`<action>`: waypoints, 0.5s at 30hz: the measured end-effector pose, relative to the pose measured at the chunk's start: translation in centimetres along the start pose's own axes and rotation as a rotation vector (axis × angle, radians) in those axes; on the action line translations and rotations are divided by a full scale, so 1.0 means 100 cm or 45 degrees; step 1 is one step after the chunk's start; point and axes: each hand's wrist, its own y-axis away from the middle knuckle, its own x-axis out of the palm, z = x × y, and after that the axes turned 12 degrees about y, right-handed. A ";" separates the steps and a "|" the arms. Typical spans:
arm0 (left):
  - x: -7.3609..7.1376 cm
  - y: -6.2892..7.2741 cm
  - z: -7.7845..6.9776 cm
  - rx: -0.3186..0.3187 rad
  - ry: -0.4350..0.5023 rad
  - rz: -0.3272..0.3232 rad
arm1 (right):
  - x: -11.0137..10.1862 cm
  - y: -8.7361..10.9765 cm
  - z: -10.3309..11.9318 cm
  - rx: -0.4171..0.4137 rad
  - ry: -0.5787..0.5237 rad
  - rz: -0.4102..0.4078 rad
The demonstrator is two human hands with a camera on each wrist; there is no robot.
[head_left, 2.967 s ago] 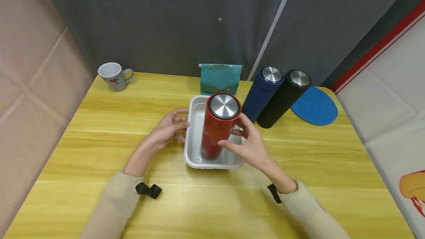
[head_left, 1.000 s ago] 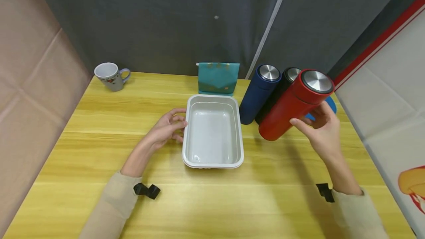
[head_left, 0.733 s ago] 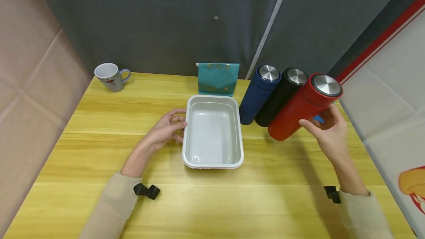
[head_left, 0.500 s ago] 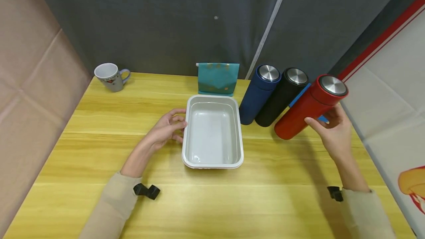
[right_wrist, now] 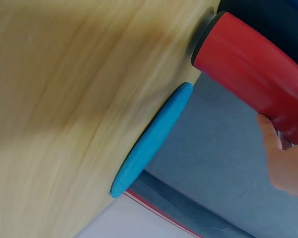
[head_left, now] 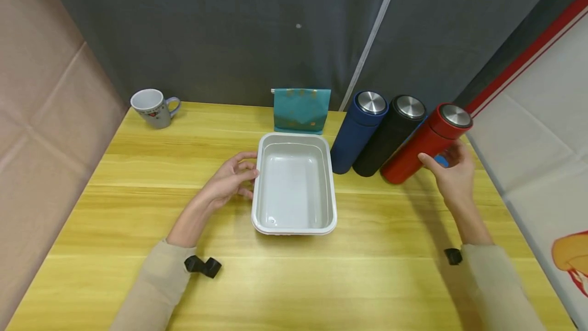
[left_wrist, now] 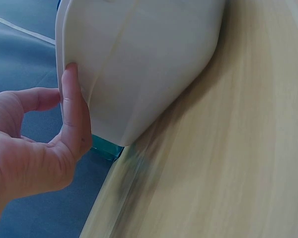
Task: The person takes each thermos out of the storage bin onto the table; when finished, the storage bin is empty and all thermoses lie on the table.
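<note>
My right hand (head_left: pixel 452 175) grips a red thermos bottle (head_left: pixel 420 148) with a brushed-metal lid, thumb on the near side and fingers behind it. In the right wrist view, the thermos base is close to the tabletop. Just left of it stand a black thermos (head_left: pixel 386 142) and a blue thermos (head_left: pixel 356 139), side by side. My left hand (head_left: pixel 231 178) pinches the left rim of a deep white tray (head_left: pixel 255 208) that has nothing in it. The left wrist view shows its fingertips (left_wrist: pixel 70 74) against the tray's outer wall, under the lip.
Behind the tray stands a teal pouch (head_left: pixel 301 111) with a folded top. A patterned mug (head_left: pixel 157 112) sits at the back left corner. A round blue mat (right_wrist: pixel 151 141) lies at the back right, mostly covered in the head view by the red thermos and right hand.
The right hand has lifted the red thermos out of the tray and carried it right, beside the black one, lowering it most recently. The left hand stays on the rim.
</note>
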 end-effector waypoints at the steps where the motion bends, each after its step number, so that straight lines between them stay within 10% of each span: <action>1: 0.000 0.000 0.000 0.000 0.000 0.000 | 0.001 -0.001 -0.001 0.001 -0.003 -0.001; 15: -0.001 0.000 0.001 -0.003 0.005 -0.003 | 0.011 -0.009 -0.005 -0.002 0.020 -0.021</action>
